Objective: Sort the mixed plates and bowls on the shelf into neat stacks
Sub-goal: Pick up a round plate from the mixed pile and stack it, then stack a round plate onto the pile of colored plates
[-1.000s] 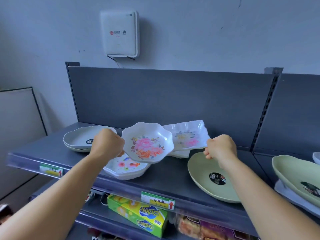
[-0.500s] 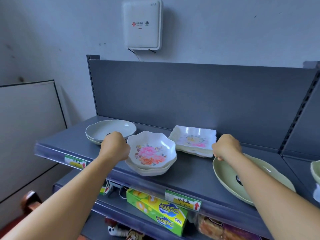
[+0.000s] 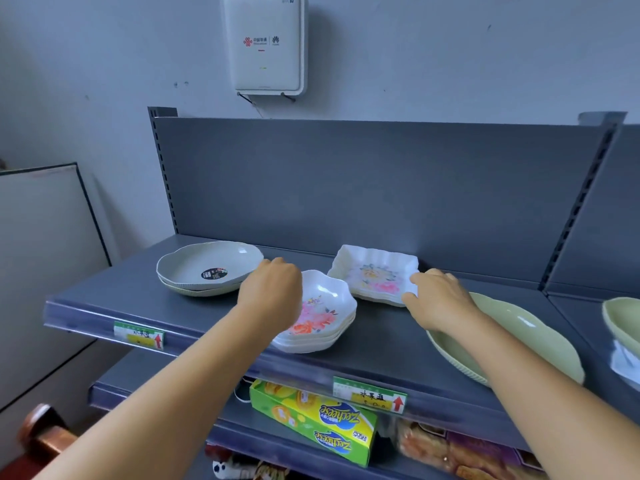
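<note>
Left hand (image 3: 272,292), fingers curled, rests at the left rim of the flowered bowl stack (image 3: 320,315), frame centre; its grip is hidden behind the knuckles. Right hand (image 3: 438,299) pinches the near right corner of the square floral plates (image 3: 375,275). Grey round plates (image 3: 207,268) lie stacked centre left; green oval plate (image 3: 512,341) at right, partly under the forearm. Grey metal shelf (image 3: 381,344), grey wall, white router box (image 3: 265,43) top centre. Another green dish (image 3: 623,323) is cut off at the right edge
</note>
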`<state>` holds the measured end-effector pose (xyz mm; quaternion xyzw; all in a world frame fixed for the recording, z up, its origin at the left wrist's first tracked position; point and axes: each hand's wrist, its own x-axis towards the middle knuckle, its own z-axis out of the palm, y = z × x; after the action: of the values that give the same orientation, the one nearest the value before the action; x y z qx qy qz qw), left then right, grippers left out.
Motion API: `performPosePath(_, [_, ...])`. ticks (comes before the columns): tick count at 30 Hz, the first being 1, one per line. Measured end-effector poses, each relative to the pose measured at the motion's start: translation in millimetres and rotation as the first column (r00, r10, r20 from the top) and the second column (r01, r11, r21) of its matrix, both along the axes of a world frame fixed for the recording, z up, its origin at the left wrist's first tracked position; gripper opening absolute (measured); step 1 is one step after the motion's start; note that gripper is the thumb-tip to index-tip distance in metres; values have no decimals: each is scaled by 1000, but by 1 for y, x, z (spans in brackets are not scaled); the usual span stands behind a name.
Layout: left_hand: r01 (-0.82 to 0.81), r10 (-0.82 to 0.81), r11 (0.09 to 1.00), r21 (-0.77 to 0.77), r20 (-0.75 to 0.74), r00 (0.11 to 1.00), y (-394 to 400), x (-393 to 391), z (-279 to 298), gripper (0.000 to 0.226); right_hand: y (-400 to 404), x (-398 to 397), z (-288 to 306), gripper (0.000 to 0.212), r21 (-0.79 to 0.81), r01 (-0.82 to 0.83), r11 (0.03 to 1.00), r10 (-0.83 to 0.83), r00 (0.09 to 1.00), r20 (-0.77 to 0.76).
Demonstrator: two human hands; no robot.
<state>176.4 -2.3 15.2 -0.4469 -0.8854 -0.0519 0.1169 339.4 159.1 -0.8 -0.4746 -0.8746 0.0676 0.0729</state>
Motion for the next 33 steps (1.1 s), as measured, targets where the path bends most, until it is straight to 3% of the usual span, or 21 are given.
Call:
performPosePath(4, [246, -246, 969, -36, 4, 969, 19, 21, -5, 25, -14, 20, 1, 16, 19, -68, 997, 68, 997, 39])
performPosePath(7, [364, -364, 931, -28, 6, 932, 34, 42, -8, 25, -20, 39, 2, 36, 26, -82, 996, 80, 994, 75])
performPosePath(11, [484, -484, 874, -52, -1, 875, 56, 70, -14, 26, -24, 70, 1, 56, 37, -32, 999, 28, 995, 95])
performPosePath(16, [578, -584, 810, -99, -59, 809, 85, 103, -23, 30, -19, 115, -5, 59, 56, 77, 996, -81, 992, 92])
performPosePath(26, [473, -469, 868, -151, 64, 881, 113, 149, -31, 37, -5, 187, -19, 53, 57, 111, 992, -117, 987, 112])
performPosePath(33, [290, -285, 945, -153, 54, 957, 119, 163, -37, 29, 0, 219, -13, 45, 157, 137, 978, -131, 990, -48])
